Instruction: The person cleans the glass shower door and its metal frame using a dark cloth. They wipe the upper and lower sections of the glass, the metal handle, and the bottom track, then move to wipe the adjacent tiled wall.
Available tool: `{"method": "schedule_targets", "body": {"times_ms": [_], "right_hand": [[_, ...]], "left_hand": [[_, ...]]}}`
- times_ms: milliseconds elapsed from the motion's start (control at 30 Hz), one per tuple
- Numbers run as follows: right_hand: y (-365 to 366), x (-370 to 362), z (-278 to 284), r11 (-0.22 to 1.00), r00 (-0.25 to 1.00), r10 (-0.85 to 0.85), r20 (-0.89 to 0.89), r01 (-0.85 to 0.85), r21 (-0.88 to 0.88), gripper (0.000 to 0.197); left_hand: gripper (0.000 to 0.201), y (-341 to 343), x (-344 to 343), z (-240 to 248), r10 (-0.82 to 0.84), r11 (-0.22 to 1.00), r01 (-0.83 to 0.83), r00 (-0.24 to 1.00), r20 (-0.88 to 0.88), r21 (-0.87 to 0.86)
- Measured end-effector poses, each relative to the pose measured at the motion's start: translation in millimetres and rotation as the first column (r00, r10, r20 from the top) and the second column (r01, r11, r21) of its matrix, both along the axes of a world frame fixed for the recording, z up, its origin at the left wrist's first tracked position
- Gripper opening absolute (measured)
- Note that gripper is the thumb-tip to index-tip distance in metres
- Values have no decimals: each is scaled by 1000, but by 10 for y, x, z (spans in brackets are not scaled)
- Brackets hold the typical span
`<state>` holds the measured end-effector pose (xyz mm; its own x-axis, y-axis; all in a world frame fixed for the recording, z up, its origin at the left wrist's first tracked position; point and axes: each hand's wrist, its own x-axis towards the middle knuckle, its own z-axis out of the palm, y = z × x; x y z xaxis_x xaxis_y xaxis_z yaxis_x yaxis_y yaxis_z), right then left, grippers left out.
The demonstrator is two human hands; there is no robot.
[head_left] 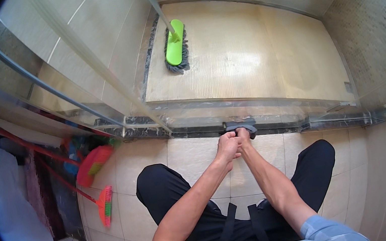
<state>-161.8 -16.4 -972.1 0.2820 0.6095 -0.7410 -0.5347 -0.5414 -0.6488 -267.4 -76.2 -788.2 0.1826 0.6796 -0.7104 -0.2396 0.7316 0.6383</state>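
Both my arms reach forward between my bent knees to the black sill [195, 131] of a shower enclosure. My right hand [242, 133] is closed on a dark grey cloth [246, 123] that lies against the sill; its fingertips are hidden. Close beside the right wrist is my left hand [229, 146], its fingers curled in. Whether the left hand holds anything is hidden.
Inside the shower, a green mop head [174, 47] with grey strands rests on the ribbed beige floor [253, 54]. Glass panels [271, 102] rise from the sill. To the left are an orange broom [106, 206] and a pink dustpan [93, 166] with red handles.
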Motion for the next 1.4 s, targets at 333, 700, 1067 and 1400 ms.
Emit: {"method": "schedule_targets", "body": {"times_ms": [333,700,1067,1400], "right_hand": [[-513,-1068,-521,996,948,59,-313,-76,-44,26],[-99,-2300,970,975,623,214,-752,-181,127,32],[-176,-2336,4134,906,441,400,-804,-56,420,36],[-317,-1258,4899,-101,837,537,104,-58,993,45]], "left_hand": [[60,10,-490,130,512,855,-514,858,47,74],[34,-51,-1521,497,980,40,-947,100,173,320],[29,-61,-1925,453,885,37,-964,153,439,262],[19,143,-1444,515,843,255,-895,392,369,366]]}}
